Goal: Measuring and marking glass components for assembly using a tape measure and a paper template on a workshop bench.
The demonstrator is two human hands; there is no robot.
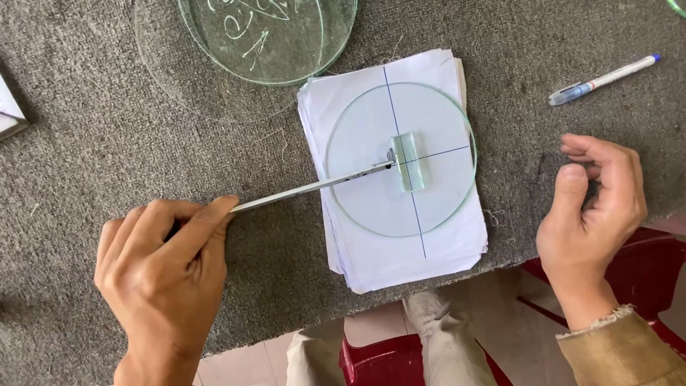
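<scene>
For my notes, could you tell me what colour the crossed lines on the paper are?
Blue: the crossed lines show through the glass disc; head view.

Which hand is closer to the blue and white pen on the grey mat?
The right hand: it hovers just below the pen, empty. The left hand is far across the mat, holding a thin metal tool.

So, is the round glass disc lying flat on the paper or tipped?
Flat: the round glass disc lies level on the paper stack, no edge lifted.

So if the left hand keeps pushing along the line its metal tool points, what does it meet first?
The left hand aims the thin metal tool up and right. Its tip already looks to touch the small glass block at the centre of the glass disc, though depth is unclear.
</scene>
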